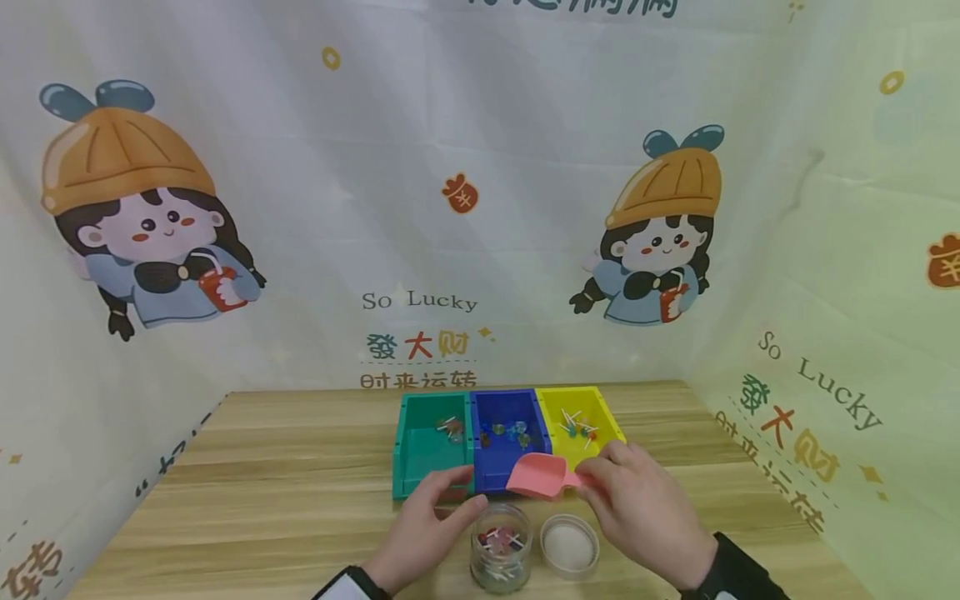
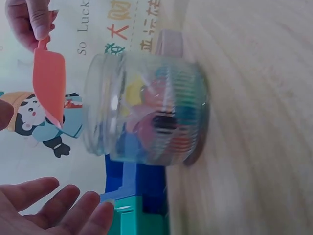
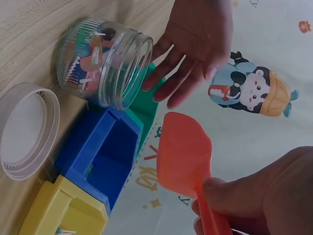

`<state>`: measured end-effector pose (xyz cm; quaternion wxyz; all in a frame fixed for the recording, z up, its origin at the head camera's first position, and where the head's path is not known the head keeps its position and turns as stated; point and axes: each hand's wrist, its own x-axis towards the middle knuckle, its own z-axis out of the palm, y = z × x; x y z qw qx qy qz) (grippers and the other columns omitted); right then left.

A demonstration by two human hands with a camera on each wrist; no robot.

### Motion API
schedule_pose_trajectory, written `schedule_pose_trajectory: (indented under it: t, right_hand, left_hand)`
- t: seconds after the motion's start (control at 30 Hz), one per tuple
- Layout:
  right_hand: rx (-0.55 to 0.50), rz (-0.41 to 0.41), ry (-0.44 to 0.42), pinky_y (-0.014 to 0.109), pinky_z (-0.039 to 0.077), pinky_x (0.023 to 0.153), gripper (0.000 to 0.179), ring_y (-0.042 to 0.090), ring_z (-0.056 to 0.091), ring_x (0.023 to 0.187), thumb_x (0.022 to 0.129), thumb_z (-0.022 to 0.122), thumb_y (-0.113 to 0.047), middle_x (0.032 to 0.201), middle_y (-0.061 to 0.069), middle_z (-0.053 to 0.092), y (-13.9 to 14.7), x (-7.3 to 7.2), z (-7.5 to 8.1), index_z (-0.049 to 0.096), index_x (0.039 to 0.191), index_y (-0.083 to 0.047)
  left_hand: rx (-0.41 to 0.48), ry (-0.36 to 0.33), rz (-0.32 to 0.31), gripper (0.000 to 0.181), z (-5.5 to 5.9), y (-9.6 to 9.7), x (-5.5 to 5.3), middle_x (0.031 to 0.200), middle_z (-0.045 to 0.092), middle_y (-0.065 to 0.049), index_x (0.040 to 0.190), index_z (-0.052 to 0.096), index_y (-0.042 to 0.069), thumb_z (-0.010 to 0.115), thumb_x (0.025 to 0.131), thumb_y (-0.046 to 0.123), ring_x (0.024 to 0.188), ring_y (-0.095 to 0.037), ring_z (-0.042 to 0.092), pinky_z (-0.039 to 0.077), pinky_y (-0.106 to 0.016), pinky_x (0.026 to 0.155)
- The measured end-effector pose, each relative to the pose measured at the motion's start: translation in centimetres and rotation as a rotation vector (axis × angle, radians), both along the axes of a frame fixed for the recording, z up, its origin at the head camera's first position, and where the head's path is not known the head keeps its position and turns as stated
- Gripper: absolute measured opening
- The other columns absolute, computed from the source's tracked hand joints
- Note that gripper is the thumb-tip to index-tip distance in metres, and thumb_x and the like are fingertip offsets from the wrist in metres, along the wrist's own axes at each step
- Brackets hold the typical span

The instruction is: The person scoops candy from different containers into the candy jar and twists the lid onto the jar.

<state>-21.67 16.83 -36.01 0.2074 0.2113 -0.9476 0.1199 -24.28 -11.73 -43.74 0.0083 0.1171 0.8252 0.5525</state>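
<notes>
A small pink scoop (image 1: 538, 477) is pinched by its handle between the thumb and fingers of my right hand (image 1: 645, 512). Its blade is raised beside the mouth of a clear glass jar (image 2: 142, 107). The jar stands upright and holds small mixed pieces (image 1: 501, 540), coloured and some with white sticks. My left hand (image 1: 431, 529) is at the jar's left side, its fingers spread and relaxed, holding nothing. In the right wrist view, the left palm (image 3: 200, 44) faces the jar's rim. A white round lid (image 1: 570, 546) lies inner side up to the right of the jar.
Behind the jar, three joined bins stand in a row: green (image 1: 431, 467), blue (image 1: 498, 479) and yellow (image 1: 603, 408). Each has a few small pieces inside; those in the yellow one have white sticks. A printed cloth (image 1: 525, 250) hangs around the wooden table (image 1: 285, 500).
</notes>
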Motion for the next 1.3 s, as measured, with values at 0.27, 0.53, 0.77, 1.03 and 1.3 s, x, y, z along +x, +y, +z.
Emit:
schedule_pose_trajectory:
  t: [0.27, 0.53, 0.77, 1.03, 1.3]
  right_hand:
    - [-0.045, -0.065, -0.095, 0.026, 0.048, 0.073, 0.021, 0.012, 0.049, 0.085, 0.097, 0.086, -0.027, 0.09, -0.004, 0.062, -0.5, -0.8, 0.7, 0.083, 0.113, -0.013]
    - [-0.106, -0.036, -0.018, 0.026, 0.043, 0.068, 0.02, 0.014, 0.048, 0.08, 0.099, 0.084, -0.024, 0.085, -0.002, 0.059, -0.7, -1.9, 0.7, 0.082, 0.108, -0.006]
    - [-0.145, -0.075, -0.046, 0.026, 0.04, 0.066, 0.021, 0.015, 0.048, 0.078, 0.099, 0.084, -0.024, 0.084, 0.0, 0.057, -0.9, -3.0, 0.5, 0.082, 0.108, -0.005]
    - [-0.148, -0.116, -0.07, 0.027, 0.041, 0.065, 0.021, 0.016, 0.049, 0.078, 0.099, 0.084, -0.025, 0.085, 0.001, 0.06, -1.3, -4.1, -0.4, 0.082, 0.105, -0.006]
    - [-0.157, -0.099, -0.085, 0.027, 0.038, 0.064, 0.017, 0.015, 0.047, 0.074, 0.098, 0.084, -0.022, 0.08, 0.0, 0.056, -1.5, -4.7, -1.2, 0.081, 0.103, -0.006]
  left_hand:
    - [0.054, 0.121, 0.167, 0.046, 1.1, -1.3, -0.7, 0.146, 0.065, -0.016, 0.147, 0.066, 0.005, 0.07, 0.109, 0.032, 0.132, -0.033, 0.067, 0.061, -0.051, 0.104]
    - [0.012, 0.158, 0.318, 0.048, 2.1, -3.7, -2.3, 0.151, 0.06, -0.016, 0.155, 0.06, 0.008, 0.061, 0.114, 0.035, 0.135, -0.034, 0.062, 0.055, -0.054, 0.112]
    - [-0.038, 0.167, 0.397, 0.054, 1.5, -5.3, -3.7, 0.15, 0.055, -0.025, 0.159, 0.053, -0.001, 0.056, 0.116, 0.032, 0.13, -0.038, 0.061, 0.057, -0.056, 0.11]
    - [-0.143, 0.172, 0.447, 0.056, 0.1, -6.1, -5.7, 0.137, 0.058, -0.034, 0.152, 0.053, -0.014, 0.054, 0.115, 0.027, 0.116, -0.041, 0.063, 0.057, -0.056, 0.099]
    - [-0.143, 0.081, 0.416, 0.055, -0.9, -6.5, -7.2, 0.141, 0.068, -0.035, 0.153, 0.054, -0.013, 0.048, 0.116, 0.027, 0.13, -0.047, 0.066, 0.056, -0.062, 0.109]
